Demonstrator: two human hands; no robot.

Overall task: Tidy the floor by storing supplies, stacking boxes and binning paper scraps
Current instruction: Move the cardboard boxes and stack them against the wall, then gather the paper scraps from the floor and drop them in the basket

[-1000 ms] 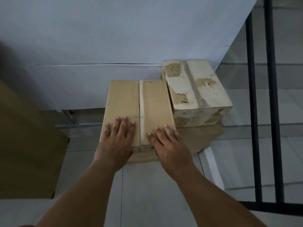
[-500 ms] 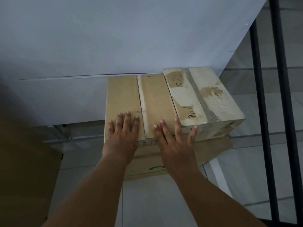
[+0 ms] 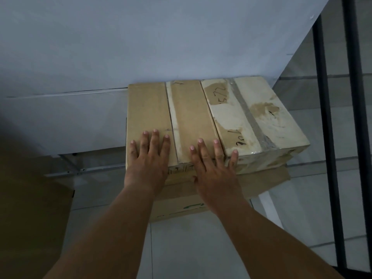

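Note:
A plain brown taped box (image 3: 159, 109) lies against the wall, side by side with a whitish taped box (image 3: 255, 117) marked with handwriting. Both rest on a larger brown carton (image 3: 181, 206) with green print on its front. My left hand (image 3: 148, 160) lies flat on the near left part of the brown box, fingers spread. My right hand (image 3: 215, 168) lies flat across the seam between the two upper boxes, with its outer finger down the front of the whitish one. Neither hand grips anything.
A pale wall (image 3: 141, 47) runs behind the boxes. A big brown cardboard sheet or box (image 3: 30, 208) fills the lower left. Black metal railing bars (image 3: 326, 137) stand at the right over a tiled floor (image 3: 201, 248). A metal rail (image 3: 84, 170) lies by the wall's foot.
The brown box has slid away from me to the wall, level with the whitish box. Both hands went forward with it, and my right hand now reaches over onto the whitish box.

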